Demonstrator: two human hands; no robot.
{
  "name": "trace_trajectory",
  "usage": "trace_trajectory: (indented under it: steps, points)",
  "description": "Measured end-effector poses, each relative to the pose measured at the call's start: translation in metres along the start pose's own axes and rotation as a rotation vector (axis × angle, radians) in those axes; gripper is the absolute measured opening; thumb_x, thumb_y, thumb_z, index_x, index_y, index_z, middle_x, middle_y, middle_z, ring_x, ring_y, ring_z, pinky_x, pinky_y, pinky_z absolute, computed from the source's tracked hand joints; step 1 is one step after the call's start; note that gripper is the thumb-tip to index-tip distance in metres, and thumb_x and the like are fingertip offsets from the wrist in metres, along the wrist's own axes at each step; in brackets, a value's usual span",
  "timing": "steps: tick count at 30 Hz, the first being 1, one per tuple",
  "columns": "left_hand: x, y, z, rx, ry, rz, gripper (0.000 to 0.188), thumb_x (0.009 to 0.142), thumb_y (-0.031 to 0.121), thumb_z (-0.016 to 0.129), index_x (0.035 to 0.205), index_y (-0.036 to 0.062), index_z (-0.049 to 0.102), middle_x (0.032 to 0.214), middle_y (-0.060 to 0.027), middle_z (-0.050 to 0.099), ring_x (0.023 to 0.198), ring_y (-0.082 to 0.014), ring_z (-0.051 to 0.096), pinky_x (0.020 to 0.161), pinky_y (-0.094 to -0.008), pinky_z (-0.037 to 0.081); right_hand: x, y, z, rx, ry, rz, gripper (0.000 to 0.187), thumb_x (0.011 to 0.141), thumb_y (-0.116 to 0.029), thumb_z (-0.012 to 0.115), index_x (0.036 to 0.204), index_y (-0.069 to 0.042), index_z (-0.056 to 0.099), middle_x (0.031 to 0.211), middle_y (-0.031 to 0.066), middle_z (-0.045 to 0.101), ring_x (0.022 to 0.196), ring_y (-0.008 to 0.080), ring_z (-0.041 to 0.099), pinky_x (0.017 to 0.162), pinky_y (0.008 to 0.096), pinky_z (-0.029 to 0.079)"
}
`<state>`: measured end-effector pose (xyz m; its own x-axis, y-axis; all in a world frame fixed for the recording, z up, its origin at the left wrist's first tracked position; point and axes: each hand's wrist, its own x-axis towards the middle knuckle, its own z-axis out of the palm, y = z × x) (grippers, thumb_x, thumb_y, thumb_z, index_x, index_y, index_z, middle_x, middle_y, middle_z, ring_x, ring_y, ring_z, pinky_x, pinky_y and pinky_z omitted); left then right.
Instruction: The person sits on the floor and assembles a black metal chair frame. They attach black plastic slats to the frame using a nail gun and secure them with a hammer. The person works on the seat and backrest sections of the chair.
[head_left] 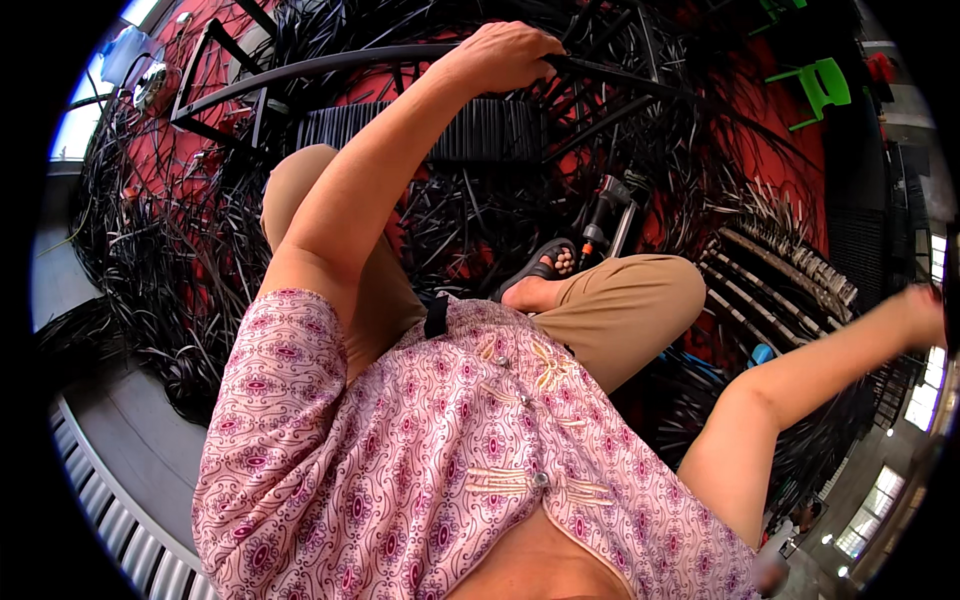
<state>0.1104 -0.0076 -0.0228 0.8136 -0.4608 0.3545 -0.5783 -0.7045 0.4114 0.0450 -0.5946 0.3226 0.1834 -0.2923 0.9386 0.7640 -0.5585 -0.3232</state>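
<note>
My left hand (508, 55) is stretched forward, its fingers closed round the curved rail of a black furniture frame (345, 62). Rows of black strips are wound side by side across a panel (490, 130) of this frame, just below the hand. Whether a loose strip is also in my fingers is hidden. My right hand (922, 315) is swung far out to the right, at the rim of the view. Motion smears its fingers, so what it may hold does not show.
Heaps of loose black strips (480, 205) cover the red floor (165, 165) round my legs. A grey hand tool with an orange tip (598, 220) lies by my sandalled foot. Bundled strips (775, 285) lie right. A green chair (815, 92) stands back right, a ridged pale rail (120, 510) lower left.
</note>
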Motion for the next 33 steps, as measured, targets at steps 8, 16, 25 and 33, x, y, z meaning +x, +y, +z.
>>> trace_trajectory:
  steps: [8, 16, 25, 33]
  points:
    - [0.002, 0.006, 0.000, -0.046, 0.014, 0.035, 0.035, 0.086, 0.025, 0.063, 0.116, 0.0067, 0.067, 0.095, -0.0118, 0.069, 0.091, -0.0311, 0.066, 0.080, -0.0414, 0.051, -0.223, 0.014, 0.120, -0.432, -0.699, 0.818, 0.043, 0.091, -0.035, 0.067, 0.121, -0.005, 0.065, 0.097, 0.0099, 0.072, 0.073, 0.0096, 0.066, 0.057, 0.0216, 0.047]
    - [0.000, -0.002, -0.001, -0.078, 0.044, 0.097, 0.036, 0.085, 0.025, 0.064, 0.116, 0.0058, 0.065, 0.095, -0.0147, 0.069, 0.091, -0.0335, 0.065, 0.079, -0.0420, 0.051, -0.344, -0.095, 0.302, -0.072, -1.112, -0.257, 0.027, 0.083, -0.024, 0.071, 0.105, -0.010, 0.068, 0.108, 0.0069, 0.068, 0.107, 0.0245, 0.062, 0.094, 0.0383, 0.046]
    - [0.004, 0.007, -0.005, -0.004, -0.011, 0.026, 0.033, 0.083, 0.026, 0.065, 0.108, 0.0044, 0.067, 0.093, -0.0157, 0.068, 0.089, -0.0355, 0.065, 0.077, -0.0448, 0.051, -0.336, -0.119, 0.299, -0.478, -1.602, 0.059, 0.030, 0.092, -0.032, 0.059, 0.081, -0.005, 0.067, 0.077, 0.0174, 0.068, 0.077, 0.0351, 0.068, 0.071, 0.0457, 0.053]
    - [0.000, 0.019, -0.002, 0.039, -0.012, -0.019, 0.030, 0.081, 0.025, 0.064, 0.102, 0.0042, 0.068, 0.091, -0.0137, 0.068, 0.086, -0.0345, 0.065, 0.074, -0.0445, 0.051, -0.369, -0.138, 0.269, -0.448, -1.486, -0.023, 0.021, 0.091, -0.022, 0.059, 0.080, -0.005, 0.059, 0.065, 0.0195, 0.064, 0.066, 0.0377, 0.067, 0.061, 0.0456, 0.054]
